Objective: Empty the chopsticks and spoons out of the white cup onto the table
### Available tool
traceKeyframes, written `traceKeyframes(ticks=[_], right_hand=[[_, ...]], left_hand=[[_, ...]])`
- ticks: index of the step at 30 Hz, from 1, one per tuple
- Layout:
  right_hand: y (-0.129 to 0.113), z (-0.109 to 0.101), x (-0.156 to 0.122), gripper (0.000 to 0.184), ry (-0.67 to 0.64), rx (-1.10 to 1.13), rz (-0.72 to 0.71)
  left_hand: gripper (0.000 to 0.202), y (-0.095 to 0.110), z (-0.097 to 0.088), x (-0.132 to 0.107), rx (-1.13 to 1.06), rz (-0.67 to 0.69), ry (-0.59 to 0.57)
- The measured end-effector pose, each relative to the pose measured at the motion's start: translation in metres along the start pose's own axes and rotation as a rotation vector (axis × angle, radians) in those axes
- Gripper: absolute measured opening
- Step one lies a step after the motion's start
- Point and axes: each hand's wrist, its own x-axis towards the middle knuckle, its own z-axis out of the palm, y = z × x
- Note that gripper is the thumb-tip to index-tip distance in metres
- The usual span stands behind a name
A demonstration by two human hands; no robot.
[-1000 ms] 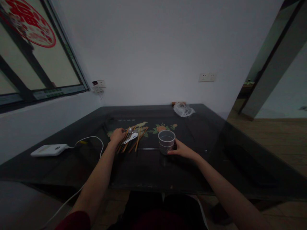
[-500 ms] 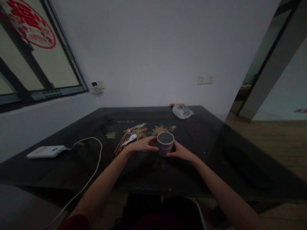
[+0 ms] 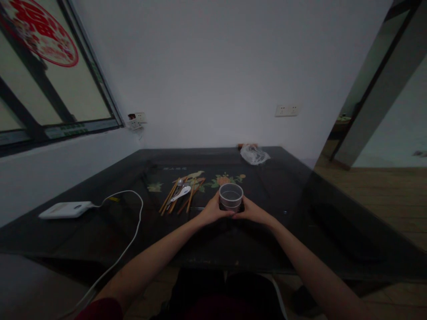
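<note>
Clear cup (image 3: 231,203): upright, mouth up, between our two hands at the near middle of the dark table (image 3: 213,249), just our side of the printed flowers (image 3: 223,179).
Left hand (image 3: 213,210): curved around the cup's left side, thumb across its front; we read it as closed to the cup's width, with hold of it.
Right hand (image 3: 251,210): matching curve on the other side, thumb tip meeting or nearly meeting the left one.
Cup wall: looks thin; we judge too hard a squeeze could buckle it.
Cup rim: stands well above our thumbs; with the hold this low, a stronger push from one side could tip it.
Chopsticks (image 3: 170,198) and white spoon (image 3: 182,193): loose pile near the left hand; a sideways sweep of that wrist might scatter them.
White cable (image 3: 138,222): runs close beside our left forearm (image 3: 156,240); a snag could drag the white device (image 3: 66,210).
Cup base: behind our thumbs; we cannot tell whether it touches the table.
Far fingers: mostly hidden by hands and cup.
Inner ring: ridge or second nested cup, unclear; inside too dim to read.
Dark shape (image 3: 343,231) at right: black on black, unidentified.
</note>
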Motion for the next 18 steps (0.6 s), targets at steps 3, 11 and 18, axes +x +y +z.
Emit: traceKeyframes(ticks=[3,11,18], right_hand=[[0.0,0.001,0.0,0.092,-0.013,0.042,-0.001],[0.003,0.0,-0.001,0.089,-0.038,0.069,0.026],[0.009,0.0,-0.002,0.068,0.014,-0.032,0.058]], left_hand=[[0.086,0.002,-0.001,-0.001,0.027,-0.004,0.026],[0.075,0.018,-0.02,0.0,0.043,0.048,0.244],[0.07,0.021,-0.108,0.003,0.034,0.045,0.54]])
